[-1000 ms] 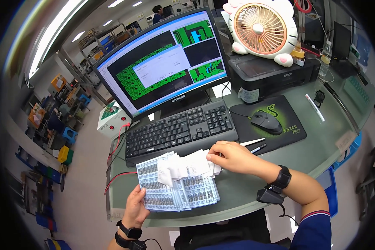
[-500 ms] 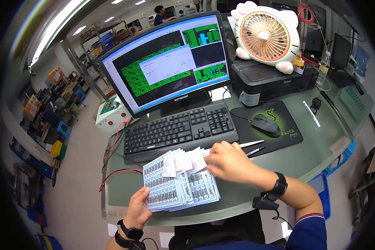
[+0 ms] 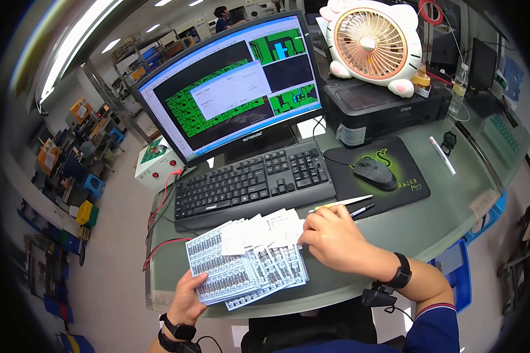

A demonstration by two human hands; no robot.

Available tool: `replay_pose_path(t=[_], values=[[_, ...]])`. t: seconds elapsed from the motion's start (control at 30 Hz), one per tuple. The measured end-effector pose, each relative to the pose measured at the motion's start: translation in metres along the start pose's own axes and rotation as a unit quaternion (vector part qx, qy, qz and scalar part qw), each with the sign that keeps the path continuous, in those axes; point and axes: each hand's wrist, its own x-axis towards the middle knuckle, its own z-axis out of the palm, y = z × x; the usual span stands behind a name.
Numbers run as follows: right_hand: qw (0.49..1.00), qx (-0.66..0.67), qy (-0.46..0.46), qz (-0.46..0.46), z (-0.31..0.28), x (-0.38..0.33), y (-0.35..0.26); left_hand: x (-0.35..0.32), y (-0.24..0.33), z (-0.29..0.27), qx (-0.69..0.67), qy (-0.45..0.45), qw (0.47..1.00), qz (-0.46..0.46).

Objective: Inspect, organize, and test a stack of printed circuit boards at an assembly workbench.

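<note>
1. The left hand [image 3: 188, 293] comes up from the lower edge, its wrist low and its thumb laid over the lower left part of the stack of panels [image 3: 224, 283]; the other fingers are mostly hidden behind it.
2. Its grip is closed, clasping the stack between that thumb and the covered fingers.
3. The right hand [image 3: 337, 240] reaches in from the right with the forearm slanting up and leftward, knuckles uppermost, fingers bent down toward the upper right edge of the stack.
4. Whether those fingertips pinch a slip or merely touch the edge, I cannot tell.
5. The stack is at the front of the green desk [image 3: 383, 235], below the keyboard [image 3: 253, 185], tilted so its printed face shows.
6. The panels are pale blue with rows of small, dark, repeated marks; they are unevenly fanned, with one corner jutting out toward the near edge.
7. White paper slips [image 3: 262, 232] overlap across the upper part of the stack, lying at differing angles, with faint print on some.
</note>
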Motion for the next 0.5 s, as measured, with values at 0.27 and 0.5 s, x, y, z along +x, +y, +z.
replay_pose_path(t=[0.27, 0.5], values=[[0.996, -0.058, 0.025, -0.056, 0.008, -0.007, -0.017, 0.002, -0.006, -0.008, -0.032, -0.007, 0.999, 0.016], [0.986, -0.133, 0.039, -0.096, 0.01, -0.008, -0.026, 0.004, -0.005, -0.01, -0.01, -0.018, 1.0, 0.022]])
